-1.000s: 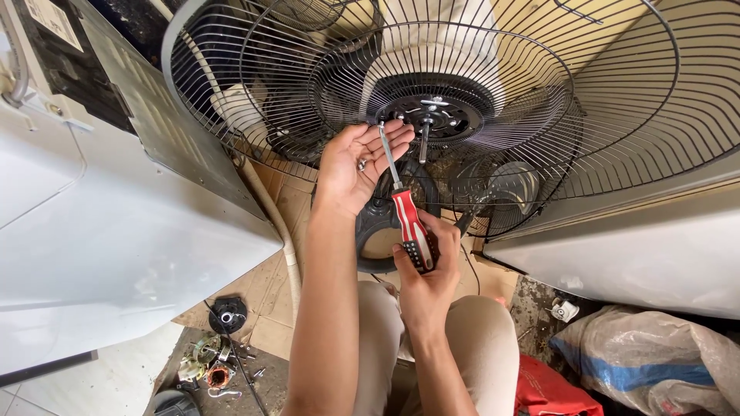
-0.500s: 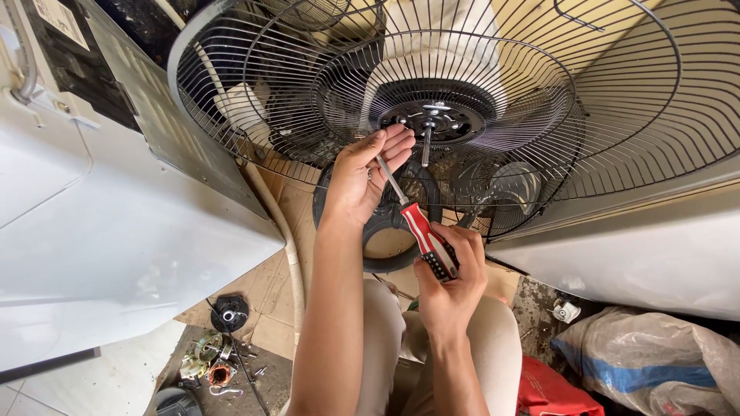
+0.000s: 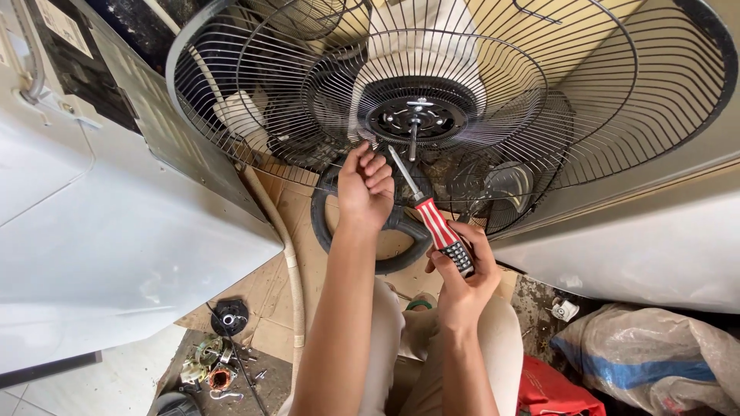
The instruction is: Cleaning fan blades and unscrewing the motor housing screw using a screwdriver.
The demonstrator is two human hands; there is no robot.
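Observation:
A black wire fan guard (image 3: 254,69) fills the top of the view, with the round motor hub and its shaft (image 3: 416,119) at the centre. My left hand (image 3: 366,185) is curled into a loose fist just below the hub, fingers closed; whether it pinches a small part is hidden. My right hand (image 3: 462,270) grips the red-and-white striped handle of a screwdriver (image 3: 435,223). Its metal shank points up and left, the tip ending close under the hub and beside my left fingers.
A black ring-shaped fan base (image 3: 401,258) lies under my hands on cardboard. White appliance bodies (image 3: 116,254) flank both sides. Loose motor parts (image 3: 212,366) lie on the floor at lower left. A plastic sack (image 3: 655,362) and a red object (image 3: 555,389) sit lower right.
My left hand has gone from spread fingers at the hub to a closed fist slightly lower. The screwdriver tip has dropped away from the hub, and my right hand has shifted right.

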